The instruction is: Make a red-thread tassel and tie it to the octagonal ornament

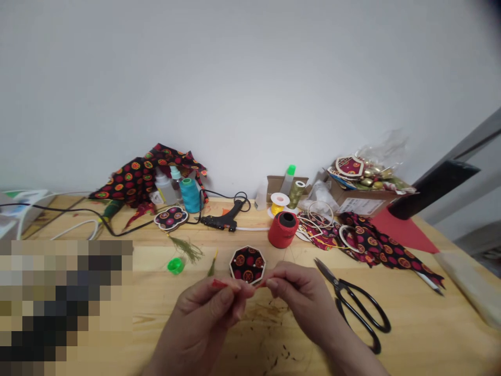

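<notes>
My left hand (pixel 209 308) and my right hand (pixel 299 295) meet above the wooden table (pixel 422 334), fingertips pinched together on a thin piece of red thread (pixel 219 284) stretched between them. Just beyond the fingers lies an octagonal fabric-covered piece (pixel 247 263), black with red and orange circles. A red thread spool (pixel 283 230) stands a little further back to the right. Small red thread snippets lie on the table below my hands.
Black scissors (pixel 354 303) lie right of my right hand. A black glue gun (pixel 223 219), teal spool (pixel 190 194), bottles, patterned fabric (pixel 136 175), green cap (pixel 176 266), cardboard box of ornaments (pixel 364 196) and fabric scraps (pixel 376 243) crowd the back. A blurred patch covers the left.
</notes>
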A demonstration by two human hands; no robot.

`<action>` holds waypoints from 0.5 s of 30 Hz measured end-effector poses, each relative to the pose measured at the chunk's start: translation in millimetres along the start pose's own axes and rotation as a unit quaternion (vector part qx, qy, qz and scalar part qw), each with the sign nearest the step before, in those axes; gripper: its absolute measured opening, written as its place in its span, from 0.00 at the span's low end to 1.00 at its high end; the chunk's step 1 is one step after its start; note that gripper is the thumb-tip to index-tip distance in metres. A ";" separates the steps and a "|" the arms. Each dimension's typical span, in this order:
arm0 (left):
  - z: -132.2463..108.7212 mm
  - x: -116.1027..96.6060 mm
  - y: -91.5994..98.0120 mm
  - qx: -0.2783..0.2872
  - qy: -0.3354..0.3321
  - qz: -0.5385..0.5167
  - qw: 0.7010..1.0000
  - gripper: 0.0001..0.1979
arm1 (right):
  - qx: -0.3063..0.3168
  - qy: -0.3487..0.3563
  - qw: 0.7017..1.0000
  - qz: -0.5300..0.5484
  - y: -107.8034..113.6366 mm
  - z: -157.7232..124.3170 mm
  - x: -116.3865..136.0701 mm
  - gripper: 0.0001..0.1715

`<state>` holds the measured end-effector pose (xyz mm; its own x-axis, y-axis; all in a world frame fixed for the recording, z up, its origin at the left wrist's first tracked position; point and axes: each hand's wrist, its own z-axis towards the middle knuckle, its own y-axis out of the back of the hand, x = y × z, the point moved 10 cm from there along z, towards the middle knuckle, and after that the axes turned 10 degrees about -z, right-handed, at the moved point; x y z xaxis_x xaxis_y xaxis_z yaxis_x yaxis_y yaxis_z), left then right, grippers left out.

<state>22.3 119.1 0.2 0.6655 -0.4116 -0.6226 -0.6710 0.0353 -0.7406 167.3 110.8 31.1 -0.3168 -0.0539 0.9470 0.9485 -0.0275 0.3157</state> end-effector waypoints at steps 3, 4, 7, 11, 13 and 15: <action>-3.1 -6.9 9.1 -0.034 -0.011 0.008 0.999 0.07 | 0.008 0.024 0.998 -0.056 9.6 4.7 4.7 0.10; -3.9 -9.3 10.4 -0.037 -0.017 0.014 0.999 0.08 | 0.014 0.045 0.996 -0.082 12.6 6.9 10.0 0.10; -5.2 -15.2 9.2 -0.022 -0.038 0.036 0.998 0.08 | 0.036 0.128 0.976 -0.170 19.9 15.5 34.2 0.10; -6.0 -24.0 1.6 0.018 -0.081 0.075 0.994 0.09 | 0.073 0.207 0.943 -0.249 28.9 34.1 63.5 0.12; -6.9 -25.7 -1.1 0.028 -0.089 0.086 0.992 0.10 | 0.081 0.220 0.932 -0.275 36.6 46.4 71.0 0.14; -8.9 -26.1 -0.8 0.020 -0.091 0.091 0.992 0.11 | 0.076 0.227 0.928 -0.286 47.7 58.9 75.7 0.14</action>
<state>2.5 121.7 19.3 0.5855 -0.2244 -0.7790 -0.7737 0.1323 -0.6196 189.1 164.2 121.4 -0.7078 -0.4890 0.5099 0.6027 -0.0415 0.7969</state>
